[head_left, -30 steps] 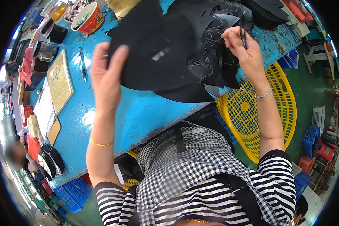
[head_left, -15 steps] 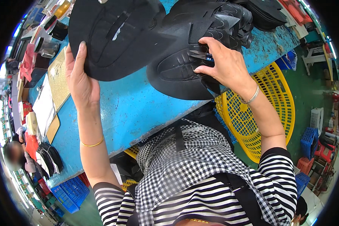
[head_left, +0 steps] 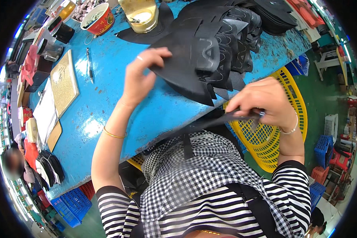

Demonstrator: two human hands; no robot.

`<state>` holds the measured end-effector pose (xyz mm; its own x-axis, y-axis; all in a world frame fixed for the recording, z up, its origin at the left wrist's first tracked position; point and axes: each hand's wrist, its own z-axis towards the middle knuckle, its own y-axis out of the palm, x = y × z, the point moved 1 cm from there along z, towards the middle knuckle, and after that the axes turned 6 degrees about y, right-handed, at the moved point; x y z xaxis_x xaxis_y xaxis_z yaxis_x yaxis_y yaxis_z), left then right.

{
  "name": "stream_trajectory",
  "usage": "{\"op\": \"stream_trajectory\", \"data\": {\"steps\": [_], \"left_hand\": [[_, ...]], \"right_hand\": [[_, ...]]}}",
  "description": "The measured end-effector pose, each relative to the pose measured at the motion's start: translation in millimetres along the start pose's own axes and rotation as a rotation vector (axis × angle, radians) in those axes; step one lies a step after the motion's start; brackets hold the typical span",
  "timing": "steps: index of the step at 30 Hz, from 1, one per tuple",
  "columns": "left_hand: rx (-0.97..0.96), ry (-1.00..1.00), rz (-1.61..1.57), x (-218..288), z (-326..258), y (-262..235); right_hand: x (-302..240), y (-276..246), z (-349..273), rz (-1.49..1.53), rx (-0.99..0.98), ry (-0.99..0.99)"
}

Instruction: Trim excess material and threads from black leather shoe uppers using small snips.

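Left hand (head_left: pixel 141 77) raised over the blue worktop (head_left: pixel 107 115), thumb and fingers pinched together on the near edge of a flat black cut piece (head_left: pixel 182 67). That piece lies on top of a fanned stack of black shoe-upper pieces (head_left: pixel 226 47), which rests on the worktop toward its right end. Some pieces in the stack carry pale stitched or printed outlines.

Right hand (head_left: pixel 265 105) sits lower, off the near edge of the worktop and over a yellow plastic basket (head_left: pixel 281 135). Its fingers are closed on a thin dark strip (head_left: pixel 210 123) that runs leftward from the hand, across the worktop's edge, seen edge-on. Cannot tell whether a small tool is also in this hand.

At the far side of the worktop: a red bowl (head_left: pixel 97 18) and a yellowish glue pot (head_left: pixel 141 14), the pot standing on another black piece. A pen (head_left: pixel 90 65) lies left of the left hand, well apart from it. A tan board (head_left: pixel 63 81) lies further left.

Gold bangle on the left wrist, a pale bracelet on the right.
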<state>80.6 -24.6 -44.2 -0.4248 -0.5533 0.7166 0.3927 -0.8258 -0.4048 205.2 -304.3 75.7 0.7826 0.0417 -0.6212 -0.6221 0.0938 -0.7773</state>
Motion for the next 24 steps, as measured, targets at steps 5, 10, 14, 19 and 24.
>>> {"op": "stream_trajectory", "data": {"steps": [5,10,14,19,24], "left_hand": [[-0.334,0.079,0.183,5.2,-13.7,18.2],[-0.372,-0.04,0.104,-1.4,-19.3,4.5],[-0.215,-0.339,-0.115,-7.0,-29.9,7.4],[0.106,-0.473,-0.678,-25.3,-22.3,-9.6],[-0.012,-0.298,0.074,0.8,0.2,10.8]], "right_hand": [[-4.8,-19.0,2.3,0.035,0.839,-0.34],[8.3,-16.8,18.1,-0.616,0.703,-0.569],[43.1,36.8,14.5,-0.476,0.444,-0.322],[69.2,56.4,-9.7,-0.487,0.313,-0.08],[59.7,50.3,2.7,-0.457,0.22,-0.028]]}}
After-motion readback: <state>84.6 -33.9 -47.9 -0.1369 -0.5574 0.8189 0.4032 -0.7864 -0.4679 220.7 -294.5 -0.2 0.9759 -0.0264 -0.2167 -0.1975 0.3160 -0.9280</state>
